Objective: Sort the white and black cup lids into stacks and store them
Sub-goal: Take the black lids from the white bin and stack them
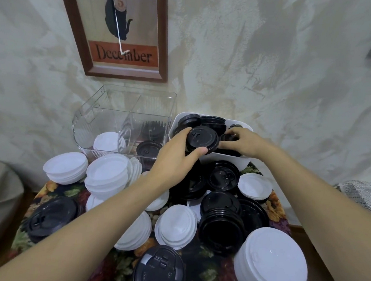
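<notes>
My left hand [178, 155] grips a stack of black lids [201, 138] at the front rim of the white bin [223, 161], which holds several more black lids. My right hand [241, 141] reaches into the same bin, its fingers curled on a small black lid [228, 137]. Stacks of white lids [106, 175] and black lids [220, 220] crowd the small table in front of the bins. A clear divided bin [123, 116] at the back left holds a white lid stack [108, 142] in one half and black lids [148, 150] in the other.
The table has a floral cloth [207, 276] and stands against a textured wall. A framed December picture [123, 28] hangs above the clear bin. A large white lid stack [270, 264] and a black one [158, 273] sit at the front edge.
</notes>
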### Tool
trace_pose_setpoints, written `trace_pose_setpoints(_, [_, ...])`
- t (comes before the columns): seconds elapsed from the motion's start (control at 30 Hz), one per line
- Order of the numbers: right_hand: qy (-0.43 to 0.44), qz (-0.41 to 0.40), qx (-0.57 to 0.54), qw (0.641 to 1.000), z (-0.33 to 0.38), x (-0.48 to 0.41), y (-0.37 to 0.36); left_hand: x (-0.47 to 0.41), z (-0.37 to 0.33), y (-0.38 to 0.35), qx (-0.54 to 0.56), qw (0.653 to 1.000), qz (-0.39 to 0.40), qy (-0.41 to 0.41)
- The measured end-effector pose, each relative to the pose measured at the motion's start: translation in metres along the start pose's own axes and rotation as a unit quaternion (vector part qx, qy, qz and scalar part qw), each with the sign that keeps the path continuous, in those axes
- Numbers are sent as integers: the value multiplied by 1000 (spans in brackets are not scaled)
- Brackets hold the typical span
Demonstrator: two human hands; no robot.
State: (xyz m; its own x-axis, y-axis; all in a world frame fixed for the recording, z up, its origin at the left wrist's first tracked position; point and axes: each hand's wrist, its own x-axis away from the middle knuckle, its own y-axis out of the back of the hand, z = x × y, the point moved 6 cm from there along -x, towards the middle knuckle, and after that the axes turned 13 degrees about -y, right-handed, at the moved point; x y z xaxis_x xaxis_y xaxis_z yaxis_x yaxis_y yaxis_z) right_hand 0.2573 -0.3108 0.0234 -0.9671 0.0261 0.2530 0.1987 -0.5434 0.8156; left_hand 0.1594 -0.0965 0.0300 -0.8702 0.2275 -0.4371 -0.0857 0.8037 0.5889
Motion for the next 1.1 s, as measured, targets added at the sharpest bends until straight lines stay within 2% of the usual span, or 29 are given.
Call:
trace_pose_setpoints(0.3, [-37,35,0,999,3,-6,-12,59,-8,24,-28,999,22,-9])
trace_pose_setpoints(0.53, [-12,37,-65,997,11,3,-14,76,-9,37,-8,999,28,20])
trace_pose_setpoints(0.63, [-20,73,-139,987,8,3,-14,78,-4,37,-11,999,24,18])
trace_pose_setpoints(0.7, [-8,67,-179,981,7,6,-11,80,2,36,-5,1000,17,25])
trace_pose_setpoints(0.93, [-14,83,-149,985,9,11,-7,83,9,28,26,999,28,36])
trace_pose_setpoints(1.1, [-26,80,-220,972,4,16,0,91,8,30,60,997,28,39])
